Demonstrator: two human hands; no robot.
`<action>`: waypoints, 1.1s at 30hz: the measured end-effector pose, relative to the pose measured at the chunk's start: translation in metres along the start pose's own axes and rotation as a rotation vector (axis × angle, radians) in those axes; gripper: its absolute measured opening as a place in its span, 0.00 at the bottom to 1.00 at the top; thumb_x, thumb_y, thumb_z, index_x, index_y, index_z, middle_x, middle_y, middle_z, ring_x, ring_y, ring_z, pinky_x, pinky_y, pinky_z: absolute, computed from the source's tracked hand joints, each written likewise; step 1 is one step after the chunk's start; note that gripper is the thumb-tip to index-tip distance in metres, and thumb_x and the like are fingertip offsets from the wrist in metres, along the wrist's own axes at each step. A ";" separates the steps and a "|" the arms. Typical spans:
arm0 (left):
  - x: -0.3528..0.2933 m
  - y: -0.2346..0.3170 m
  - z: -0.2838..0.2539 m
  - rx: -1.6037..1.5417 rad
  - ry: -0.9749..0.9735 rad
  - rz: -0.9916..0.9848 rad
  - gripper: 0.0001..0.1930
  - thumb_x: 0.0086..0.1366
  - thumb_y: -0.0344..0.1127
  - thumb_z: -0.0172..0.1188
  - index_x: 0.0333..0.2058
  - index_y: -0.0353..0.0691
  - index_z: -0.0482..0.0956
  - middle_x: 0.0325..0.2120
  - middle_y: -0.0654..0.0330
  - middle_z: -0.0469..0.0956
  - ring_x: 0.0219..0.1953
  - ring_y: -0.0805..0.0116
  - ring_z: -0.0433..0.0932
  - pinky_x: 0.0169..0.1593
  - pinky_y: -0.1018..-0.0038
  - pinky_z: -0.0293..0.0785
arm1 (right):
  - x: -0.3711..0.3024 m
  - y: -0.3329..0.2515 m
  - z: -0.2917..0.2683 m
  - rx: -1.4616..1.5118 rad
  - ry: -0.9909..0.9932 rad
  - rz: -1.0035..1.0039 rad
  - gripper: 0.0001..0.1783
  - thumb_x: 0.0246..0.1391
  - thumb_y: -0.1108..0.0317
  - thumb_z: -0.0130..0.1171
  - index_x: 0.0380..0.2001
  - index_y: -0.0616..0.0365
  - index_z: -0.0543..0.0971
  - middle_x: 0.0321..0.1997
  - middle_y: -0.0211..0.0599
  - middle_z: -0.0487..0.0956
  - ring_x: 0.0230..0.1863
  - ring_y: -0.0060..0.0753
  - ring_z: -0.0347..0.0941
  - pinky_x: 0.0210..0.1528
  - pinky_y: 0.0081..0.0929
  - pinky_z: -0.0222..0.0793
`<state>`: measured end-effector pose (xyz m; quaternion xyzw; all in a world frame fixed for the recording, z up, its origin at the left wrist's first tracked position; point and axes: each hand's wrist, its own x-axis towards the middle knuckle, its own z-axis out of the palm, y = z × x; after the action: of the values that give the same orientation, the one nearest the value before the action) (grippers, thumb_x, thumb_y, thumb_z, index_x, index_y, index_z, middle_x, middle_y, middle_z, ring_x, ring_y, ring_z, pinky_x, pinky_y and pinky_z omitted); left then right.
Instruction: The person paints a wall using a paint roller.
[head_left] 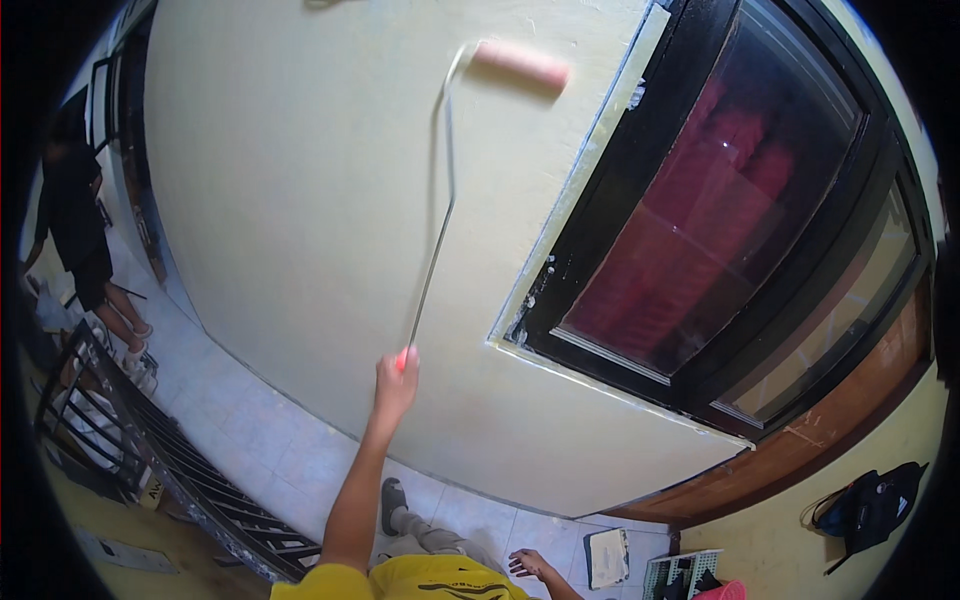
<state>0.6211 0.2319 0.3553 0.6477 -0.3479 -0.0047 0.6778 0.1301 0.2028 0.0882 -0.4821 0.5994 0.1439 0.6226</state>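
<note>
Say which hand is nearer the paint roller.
Left. The left hand grips the paint roller by its handle; the right hand hangs low, well away from it.

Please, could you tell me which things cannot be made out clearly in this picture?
In the head view:
Roller handle: mostly hidden by the left hand.
Roller cover: blurred, so its paint load is unclear.
Green basket: cut off by the lower edge.
Object at the upper edge: cut off, so its kind is unclear.
Distant person: too small and dark to tell if anything is held.
</note>
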 end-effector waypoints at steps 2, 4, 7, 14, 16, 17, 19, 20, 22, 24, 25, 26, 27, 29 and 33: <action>-0.055 -0.056 -0.002 0.146 -0.035 -0.039 0.26 0.66 0.46 0.46 0.14 0.32 0.62 0.10 0.44 0.62 0.15 0.45 0.61 0.24 0.56 0.57 | 0.003 0.003 -0.003 -0.007 -0.019 0.017 0.19 0.55 0.56 0.50 0.45 0.57 0.73 0.40 0.44 0.78 0.36 0.39 0.77 0.38 0.34 0.75; -0.128 -0.144 -0.043 0.109 -0.018 -0.322 0.25 0.64 0.46 0.49 0.14 0.32 0.63 0.10 0.45 0.63 0.14 0.48 0.62 0.24 0.56 0.58 | -0.002 0.001 0.014 -0.071 -0.084 0.025 0.19 0.56 0.56 0.49 0.46 0.56 0.73 0.41 0.42 0.78 0.37 0.39 0.77 0.37 0.32 0.75; -0.190 -0.187 -0.055 0.231 0.007 -0.196 0.25 0.63 0.45 0.50 0.13 0.31 0.64 0.08 0.47 0.63 0.12 0.52 0.59 0.21 0.58 0.57 | 0.016 0.040 -0.005 -0.070 -0.069 0.179 0.20 0.53 0.55 0.54 0.44 0.57 0.73 0.40 0.44 0.78 0.37 0.41 0.77 0.37 0.38 0.74; -0.066 -0.043 -0.049 0.181 0.067 0.026 0.24 0.66 0.41 0.48 0.13 0.34 0.62 0.07 0.58 0.58 0.12 0.68 0.57 0.19 0.67 0.53 | 0.068 0.109 -0.097 -0.077 -0.067 0.068 0.19 0.53 0.55 0.53 0.44 0.56 0.73 0.38 0.42 0.78 0.35 0.41 0.77 0.36 0.37 0.74; -0.010 -0.003 -0.069 -0.003 0.123 -0.138 0.26 0.68 0.44 0.44 0.12 0.35 0.59 0.07 0.61 0.57 0.12 0.71 0.56 0.19 0.67 0.53 | 0.060 0.057 -0.077 -0.098 0.023 0.183 0.18 0.53 0.56 0.52 0.42 0.56 0.74 0.35 0.40 0.77 0.32 0.38 0.76 0.32 0.38 0.73; 0.019 0.029 -0.067 0.018 0.140 -0.147 0.27 0.68 0.47 0.44 0.12 0.37 0.59 0.07 0.64 0.57 0.10 0.73 0.56 0.16 0.70 0.54 | 0.056 0.040 -0.081 -0.101 0.055 0.168 0.18 0.53 0.56 0.52 0.42 0.57 0.73 0.35 0.41 0.78 0.33 0.37 0.76 0.32 0.37 0.73; 0.058 0.081 -0.081 -0.189 0.038 -0.317 0.27 0.68 0.51 0.43 0.13 0.40 0.60 0.07 0.67 0.58 0.09 0.77 0.57 0.13 0.75 0.54 | 0.042 0.005 -0.060 -0.131 0.082 0.052 0.18 0.56 0.57 0.48 0.44 0.57 0.73 0.38 0.39 0.78 0.35 0.36 0.77 0.36 0.34 0.74; 0.072 0.086 -0.081 -0.195 0.041 -0.318 0.27 0.68 0.51 0.43 0.13 0.40 0.60 0.07 0.67 0.58 0.09 0.77 0.57 0.13 0.75 0.54 | 0.038 -0.007 -0.055 -0.075 0.074 -0.009 0.18 0.55 0.57 0.50 0.43 0.58 0.73 0.37 0.42 0.78 0.35 0.37 0.77 0.36 0.35 0.74; 0.089 0.091 -0.075 -0.201 0.022 -0.327 0.26 0.68 0.52 0.44 0.14 0.42 0.61 0.08 0.69 0.59 0.08 0.80 0.57 0.11 0.80 0.53 | 0.028 -0.012 -0.045 -0.012 0.076 -0.072 0.18 0.54 0.57 0.51 0.43 0.58 0.73 0.36 0.44 0.78 0.35 0.38 0.77 0.35 0.36 0.74; 0.078 0.073 -0.069 -0.197 0.011 -0.288 0.26 0.68 0.51 0.44 0.13 0.42 0.61 0.07 0.69 0.59 0.08 0.80 0.57 0.11 0.79 0.53 | 0.026 -0.005 -0.032 0.034 0.015 -0.055 0.19 0.54 0.58 0.51 0.44 0.59 0.73 0.36 0.45 0.78 0.36 0.39 0.77 0.36 0.36 0.74; 0.068 0.057 -0.070 -0.179 0.005 -0.250 0.26 0.68 0.51 0.44 0.13 0.42 0.61 0.07 0.69 0.59 0.08 0.80 0.57 0.12 0.79 0.53 | 0.022 -0.002 -0.021 -0.012 -0.010 -0.015 0.17 0.56 0.58 0.49 0.44 0.58 0.73 0.38 0.44 0.78 0.37 0.39 0.77 0.38 0.35 0.75; 0.055 0.042 -0.071 -0.164 -0.004 -0.261 0.26 0.68 0.50 0.44 0.13 0.42 0.60 0.07 0.69 0.59 0.08 0.80 0.57 0.12 0.79 0.53 | 0.024 0.006 -0.013 -0.020 -0.037 0.026 0.18 0.56 0.58 0.49 0.44 0.58 0.73 0.39 0.44 0.78 0.37 0.39 0.77 0.38 0.35 0.75; 0.038 0.023 -0.072 -0.147 -0.012 -0.275 0.26 0.68 0.50 0.44 0.12 0.42 0.60 0.07 0.70 0.59 0.08 0.80 0.58 0.12 0.79 0.53 | 0.026 0.018 -0.007 -0.052 -0.059 0.046 0.18 0.56 0.57 0.49 0.44 0.57 0.73 0.40 0.45 0.78 0.38 0.40 0.77 0.38 0.36 0.75; -0.004 -0.013 -0.086 -0.087 0.001 -0.281 0.26 0.68 0.49 0.44 0.12 0.42 0.60 0.07 0.70 0.58 0.09 0.80 0.58 0.13 0.79 0.53 | 0.039 0.042 0.007 -0.095 -0.103 0.151 0.19 0.55 0.57 0.50 0.46 0.56 0.72 0.43 0.41 0.77 0.38 0.41 0.77 0.39 0.38 0.74; -0.036 -0.060 -0.038 -0.220 -0.109 -0.356 0.26 0.67 0.50 0.45 0.12 0.41 0.62 0.07 0.69 0.59 0.09 0.79 0.58 0.13 0.78 0.55 | 0.074 0.156 -0.066 0.052 -0.093 0.065 0.22 0.52 0.44 0.49 0.44 0.45 0.73 0.35 0.39 0.77 0.27 0.39 0.75 0.27 0.39 0.74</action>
<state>0.6389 0.2719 0.2893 0.6199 -0.2617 -0.1974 0.7129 -0.0105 0.1995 -0.0320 -0.4389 0.5886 0.1708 0.6571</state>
